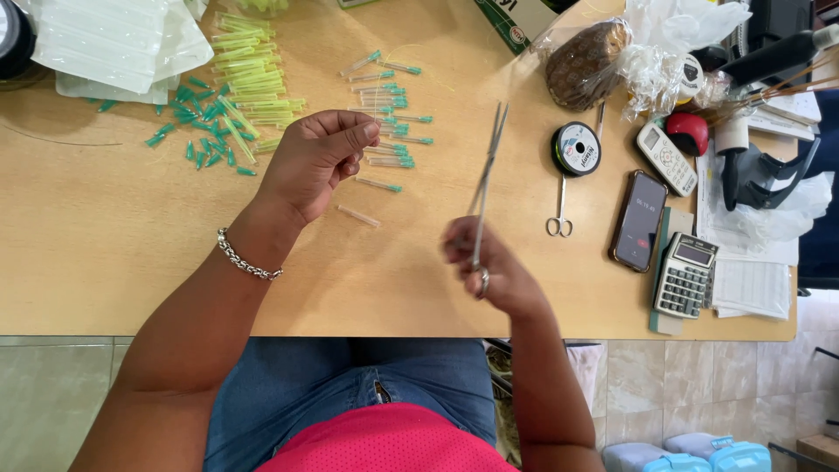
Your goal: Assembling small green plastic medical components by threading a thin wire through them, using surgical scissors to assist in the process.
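My right hand (pixel 494 271) grips the handles of long thin metal forceps (pixel 488 170), which point up and away over the wooden table (pixel 105 227). My left hand (pixel 315 157) hovers above the table with fingers curled and pinched together; whether a small piece sits between the fingertips is too small to tell. A chain bracelet (pixel 247 258) circles the left wrist. Just right of the left hand lie several clear tubes with teal tips (pixel 389 114). Up and to its left is a pile of yellow-green tubes (pixel 253 83) and loose teal caps (pixel 197 131).
A spool of line (pixel 577 149), small scissors (pixel 559 210), a phone (pixel 638 220), a calculator (pixel 686 275), a remote (pixel 666 157) and papers (pixel 752 284) fill the table's right side. Plastic bags (pixel 114 39) lie at the top left, a wrapped brown object (pixel 585 61) at top right.
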